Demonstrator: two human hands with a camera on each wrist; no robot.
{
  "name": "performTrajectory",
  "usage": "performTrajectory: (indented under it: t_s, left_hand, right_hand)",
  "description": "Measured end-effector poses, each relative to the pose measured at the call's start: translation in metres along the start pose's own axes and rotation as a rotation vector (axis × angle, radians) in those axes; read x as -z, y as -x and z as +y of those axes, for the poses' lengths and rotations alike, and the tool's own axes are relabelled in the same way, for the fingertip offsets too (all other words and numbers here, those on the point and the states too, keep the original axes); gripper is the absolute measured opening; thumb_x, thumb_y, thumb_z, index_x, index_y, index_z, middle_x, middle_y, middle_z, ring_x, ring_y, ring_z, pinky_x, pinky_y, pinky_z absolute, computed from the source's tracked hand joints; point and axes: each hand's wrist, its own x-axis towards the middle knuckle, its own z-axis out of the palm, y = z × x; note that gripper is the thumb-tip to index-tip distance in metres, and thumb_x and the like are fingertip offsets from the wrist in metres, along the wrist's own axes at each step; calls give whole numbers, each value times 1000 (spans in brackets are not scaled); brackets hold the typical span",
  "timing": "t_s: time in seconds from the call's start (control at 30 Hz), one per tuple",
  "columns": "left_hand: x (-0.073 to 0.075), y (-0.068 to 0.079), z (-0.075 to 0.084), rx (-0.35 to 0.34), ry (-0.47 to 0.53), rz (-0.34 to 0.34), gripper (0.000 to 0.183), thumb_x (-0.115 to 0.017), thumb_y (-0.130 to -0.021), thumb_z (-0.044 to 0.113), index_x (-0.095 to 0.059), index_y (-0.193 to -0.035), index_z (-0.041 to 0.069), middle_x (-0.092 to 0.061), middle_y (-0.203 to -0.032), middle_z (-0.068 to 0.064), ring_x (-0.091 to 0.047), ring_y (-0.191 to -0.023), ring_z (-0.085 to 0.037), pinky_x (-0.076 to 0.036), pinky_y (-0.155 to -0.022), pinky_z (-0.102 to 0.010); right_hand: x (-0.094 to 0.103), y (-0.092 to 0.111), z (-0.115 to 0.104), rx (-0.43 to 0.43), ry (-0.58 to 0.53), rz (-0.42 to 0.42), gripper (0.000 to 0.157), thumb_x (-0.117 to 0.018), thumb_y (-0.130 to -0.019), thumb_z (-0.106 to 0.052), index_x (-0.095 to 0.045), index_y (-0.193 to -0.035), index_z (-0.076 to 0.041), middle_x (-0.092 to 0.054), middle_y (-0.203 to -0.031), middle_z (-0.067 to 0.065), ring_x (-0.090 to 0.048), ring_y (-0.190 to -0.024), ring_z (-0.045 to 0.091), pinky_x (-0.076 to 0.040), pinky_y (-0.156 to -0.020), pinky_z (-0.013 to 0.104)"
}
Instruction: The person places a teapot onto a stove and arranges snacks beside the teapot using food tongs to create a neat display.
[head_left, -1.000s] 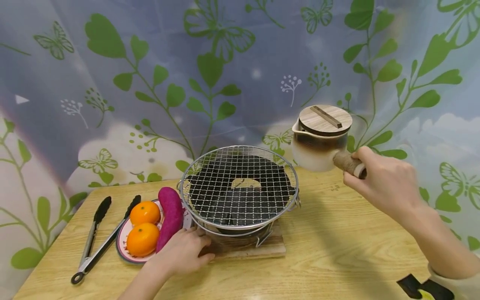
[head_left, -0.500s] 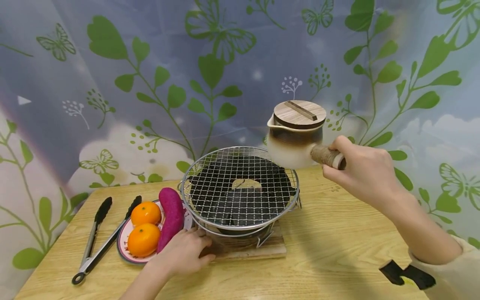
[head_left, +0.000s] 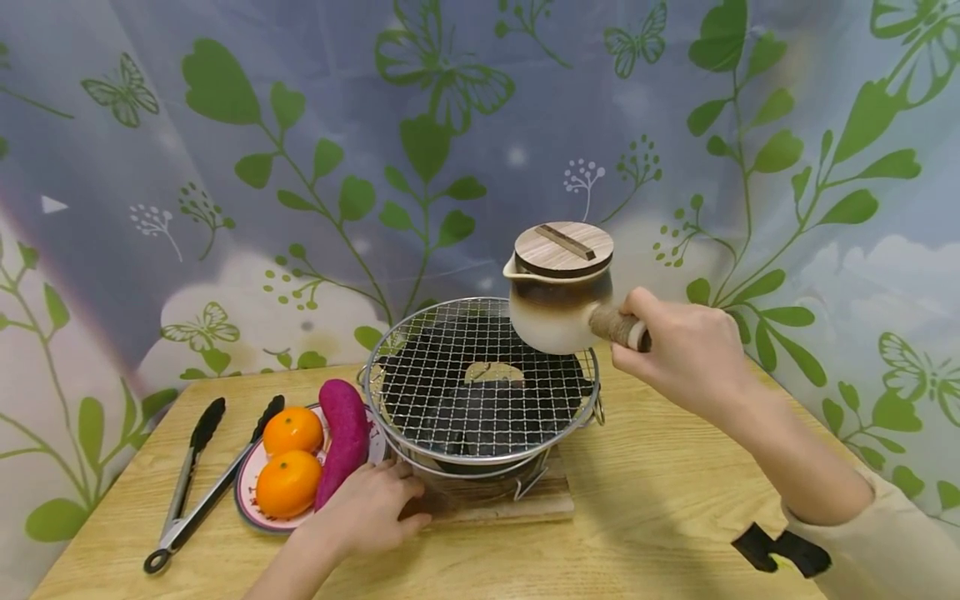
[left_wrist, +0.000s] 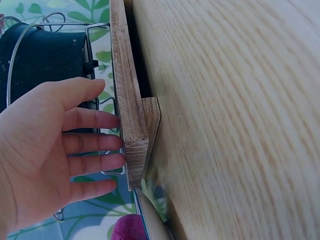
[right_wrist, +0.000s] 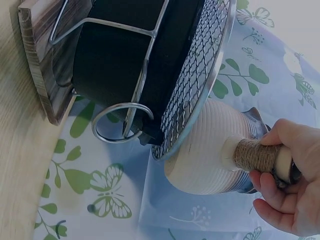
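Observation:
My right hand [head_left: 686, 346] grips the twine-wrapped side handle [head_left: 617, 326] of a brown-and-cream teapot [head_left: 555, 321] with a flat wooden lid [head_left: 564, 247]. The teapot appears over the right rear of a round wire grill rack [head_left: 480, 417]. In the right wrist view, the pot's ribbed body [right_wrist: 210, 145] is close to the rack's rim; I cannot tell whether they touch. Below the rack stands a black stove [right_wrist: 115, 55] in a wire frame, on a wooden board [head_left: 517, 504]. My left hand [head_left: 367, 508] holds its fingers extended at the board's left edge [left_wrist: 127, 90].
Left of the stove, a plate [head_left: 247, 500] bears two oranges [head_left: 288, 483] and a purple sweet potato [head_left: 345, 433]. Black-tipped tongs [head_left: 213, 492] lie farther left on the wooden table [head_left: 652, 517]. A patterned curtain [head_left: 465, 208] hangs behind the table.
My right hand has carried the teapot leftward from beside the stove to over the rack, dipping slightly in the last half second. My left hand stays by the board.

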Motion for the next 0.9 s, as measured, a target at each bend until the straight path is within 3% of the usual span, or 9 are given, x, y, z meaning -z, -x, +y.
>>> performTrajectory:
  t_s: [0.9]
  left_hand:
    - [1,-1,1,13,-8,-32,25,-64,-81,41,-67,-84,16,-60,-90,2,-55,-81,-19,-46,-71,-34]
  right_hand:
    - [-12,-1,-12,75,-3,40,21,-67,-67,-16,-53,-82,-13,-41,-49,-10,-29,-40,9,-24,-37,28]
